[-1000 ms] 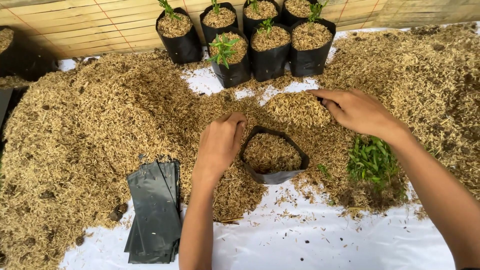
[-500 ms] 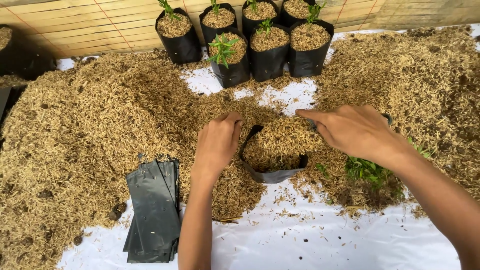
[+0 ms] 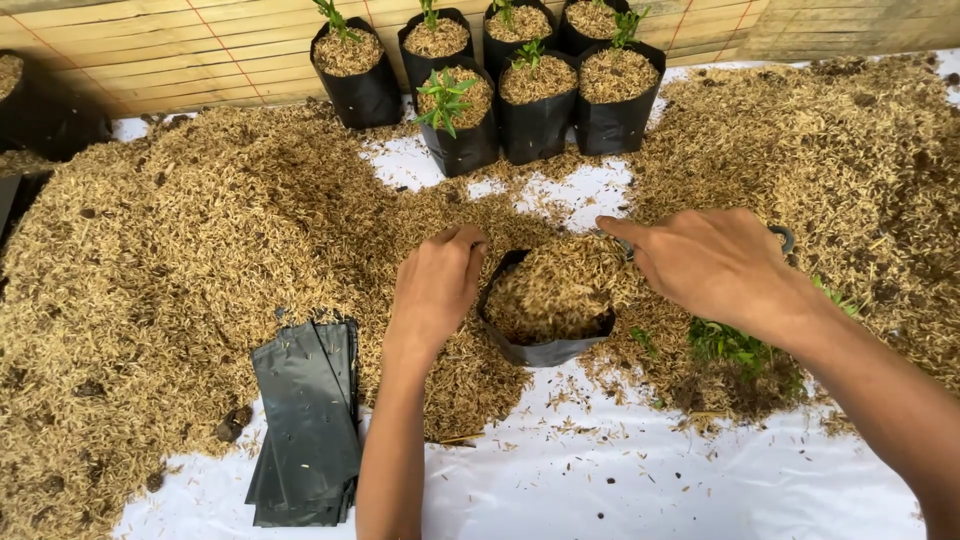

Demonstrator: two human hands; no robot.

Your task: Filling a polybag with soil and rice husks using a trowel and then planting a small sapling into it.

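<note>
1. Two hands work at one black grow bag (image 3: 545, 350). Beyond the fingertips stand six filled black bags (image 3: 540, 100), each with a green seedling.
2. The left hand (image 3: 435, 285) grips the bag's near-left rim, fingers curled over it. The right hand (image 3: 715, 265) hovers loosely cupped over the mouth, fingers grasping nothing that shows; the bag is heaped with rice husk (image 3: 170, 230).
3. A stack of flat empty bags (image 3: 305, 425) lies left of the left wrist. Loose seedlings (image 3: 730, 345) lie under the right wrist. Bare white sheet (image 3: 600, 480) opens nearest the person.

Bright, even daylight, soft shadows, sharp focus throughout, slight wide-angle bending at edges.
</note>
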